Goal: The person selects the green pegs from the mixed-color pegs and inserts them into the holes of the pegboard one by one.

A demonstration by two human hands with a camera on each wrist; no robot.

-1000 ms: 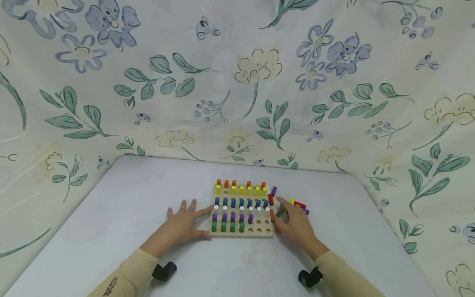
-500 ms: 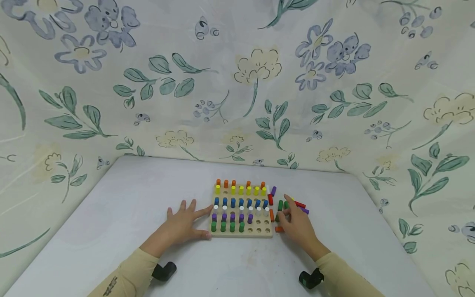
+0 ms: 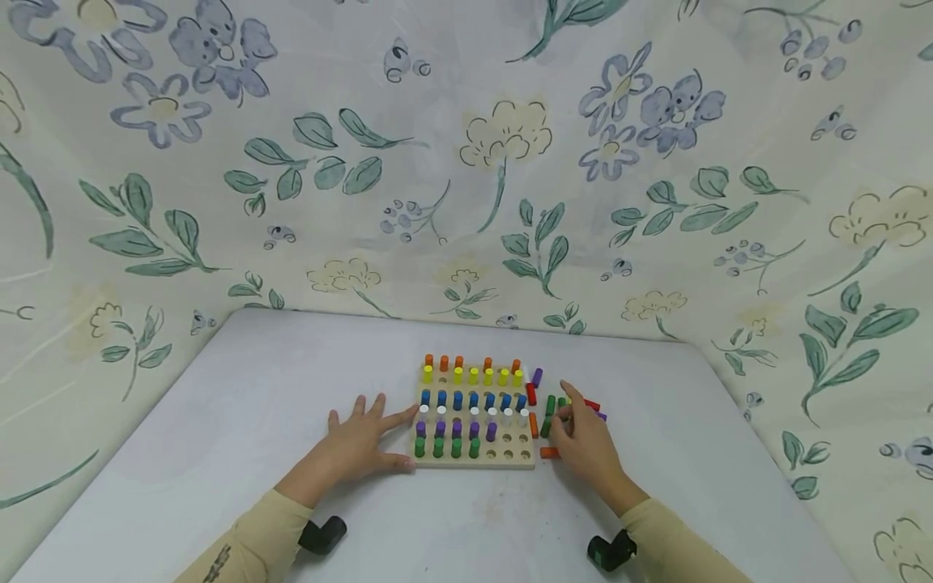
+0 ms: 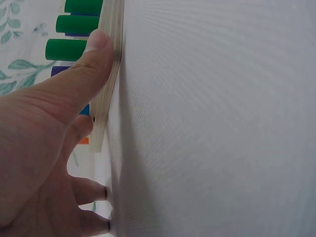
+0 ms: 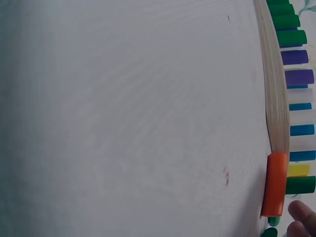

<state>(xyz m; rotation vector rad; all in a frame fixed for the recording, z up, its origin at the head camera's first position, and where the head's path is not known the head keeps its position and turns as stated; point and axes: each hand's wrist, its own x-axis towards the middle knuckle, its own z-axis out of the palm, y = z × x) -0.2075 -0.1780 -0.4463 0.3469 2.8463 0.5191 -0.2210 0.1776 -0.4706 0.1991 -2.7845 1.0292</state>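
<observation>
A wooden pegboard (image 3: 475, 464) lies on the white table, with coloured pegs upright in rows. My left hand (image 3: 359, 440) is spread at its left side, index finger and thumb touching the board's edge. In the left wrist view, the thumb (image 4: 96, 54) presses against the board's side beside green pegs. My right hand (image 3: 589, 441) is bent over loose pegs right of the board. One finger points forward; the others bend near a green peg (image 3: 546, 427). In the right wrist view, only fingertips (image 5: 302, 213) show, near a green peg (image 5: 300, 185); whether they pinch anything is hidden.
An orange peg (image 3: 534, 425), a red peg (image 3: 531, 394) and a purple peg (image 3: 537, 377) lie along the board's right edge. Another orange peg (image 3: 549, 453) lies near the right thumb. A red peg (image 3: 593, 405) shows beyond the hand. Floral cloth (image 3: 452, 243) hangs behind the table.
My right hand has drawn back to the right from the board's edge, its fingers closer together, uncovering green pegs and an orange peg. The left hand has stayed in place.
</observation>
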